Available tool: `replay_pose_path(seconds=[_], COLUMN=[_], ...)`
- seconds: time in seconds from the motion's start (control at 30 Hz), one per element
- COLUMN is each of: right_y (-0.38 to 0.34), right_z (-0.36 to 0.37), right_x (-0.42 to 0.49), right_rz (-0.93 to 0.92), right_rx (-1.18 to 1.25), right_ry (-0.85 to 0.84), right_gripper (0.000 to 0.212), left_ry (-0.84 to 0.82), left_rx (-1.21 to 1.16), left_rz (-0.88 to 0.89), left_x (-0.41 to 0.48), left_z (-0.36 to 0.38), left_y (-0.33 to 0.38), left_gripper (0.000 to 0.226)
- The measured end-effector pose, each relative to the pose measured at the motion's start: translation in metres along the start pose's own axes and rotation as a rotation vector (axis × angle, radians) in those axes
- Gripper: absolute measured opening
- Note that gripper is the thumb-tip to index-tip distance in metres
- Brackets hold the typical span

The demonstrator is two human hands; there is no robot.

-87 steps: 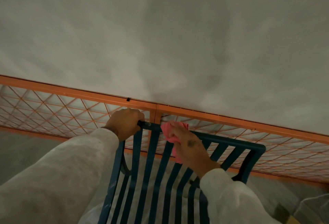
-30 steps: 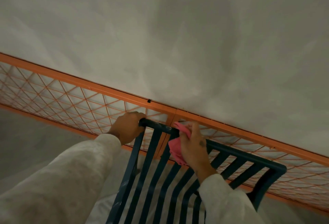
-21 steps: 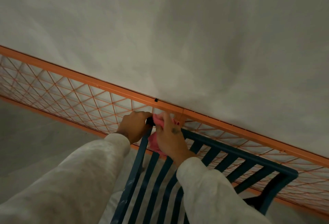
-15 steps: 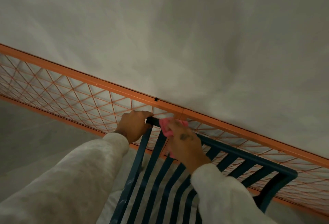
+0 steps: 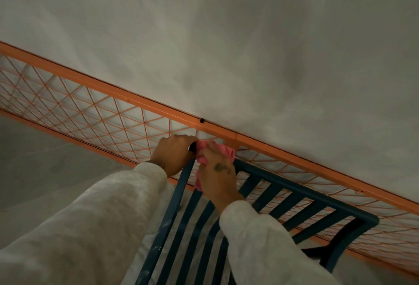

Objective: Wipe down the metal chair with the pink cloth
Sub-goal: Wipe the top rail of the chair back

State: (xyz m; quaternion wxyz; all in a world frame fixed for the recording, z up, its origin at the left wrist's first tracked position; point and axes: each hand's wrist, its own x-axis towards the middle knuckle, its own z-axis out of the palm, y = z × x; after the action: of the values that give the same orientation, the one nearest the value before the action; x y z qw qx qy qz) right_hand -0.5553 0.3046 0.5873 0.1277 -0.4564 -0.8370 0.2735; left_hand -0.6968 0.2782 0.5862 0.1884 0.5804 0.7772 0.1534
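Note:
The dark blue metal chair (image 5: 301,196) shows its slatted back, tilted across the lower middle of the view. My left hand (image 5: 172,153) grips the left corner of the chair's top rail. My right hand (image 5: 215,176) is right beside it, fingers closed on the pink cloth (image 5: 223,150), which is bunched over the top rail next to the left corner. Part of the cloth hangs below my palm. The chair's seat and legs are out of view.
An orange metal frame with diamond mesh (image 5: 95,112) runs diagonally just behind the chair's top rail. A pale plastered wall (image 5: 249,46) fills the upper view. Grey floor (image 5: 45,160) lies at the left.
My right hand has slid the pink cloth left along the top rail, from the rail's middle to right beside my left hand. The left hand has kept its grip on the corner.

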Motion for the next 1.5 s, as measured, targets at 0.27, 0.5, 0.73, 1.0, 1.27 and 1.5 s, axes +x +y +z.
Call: replay_pose_path(seconds=[0.27, 0.5, 0.73, 1.0, 1.27, 1.5], right_y=[0.104, 0.086, 0.005, 0.012, 0.044, -0.017], right_z=[-0.056, -0.031, 0.005, -0.023, -0.048, -0.008], right_x=[-0.051, -0.055, 0.008, 0.003, -0.014, 0.011], right_rz=[0.091, 0.105, 0.018, -0.095, 0.167, 0.052], right_rx=[0.033, -0.055, -0.027, -0.083, -0.141, 0.000], right_ry=[0.055, 0.288, 0.064, -0.092, 0.012, -0.079], right_gripper=[0.048, 0.036, 0.029, 0.039, 0.017, 0.040], left_ry=[-0.001, 0.003, 0.008, -0.027, -0.031, -0.030], left_rx=[-0.063, -0.064, -0.158, -0.201, -0.183, -0.123], left_rz=[0.010, 0.062, 0.075, 0.092, 0.097, 0.110], left_x=[0.003, 0.002, 0.003, 0.006, 0.008, 0.013], left_z=[0.004, 0.003, 0.008, 0.004, 0.010, 0.011], left_y=[-0.006, -0.007, -0.013, -0.010, -0.018, -0.019], left_gripper=[0.035, 0.031, 0.029, 0.067, 0.033, 0.026])
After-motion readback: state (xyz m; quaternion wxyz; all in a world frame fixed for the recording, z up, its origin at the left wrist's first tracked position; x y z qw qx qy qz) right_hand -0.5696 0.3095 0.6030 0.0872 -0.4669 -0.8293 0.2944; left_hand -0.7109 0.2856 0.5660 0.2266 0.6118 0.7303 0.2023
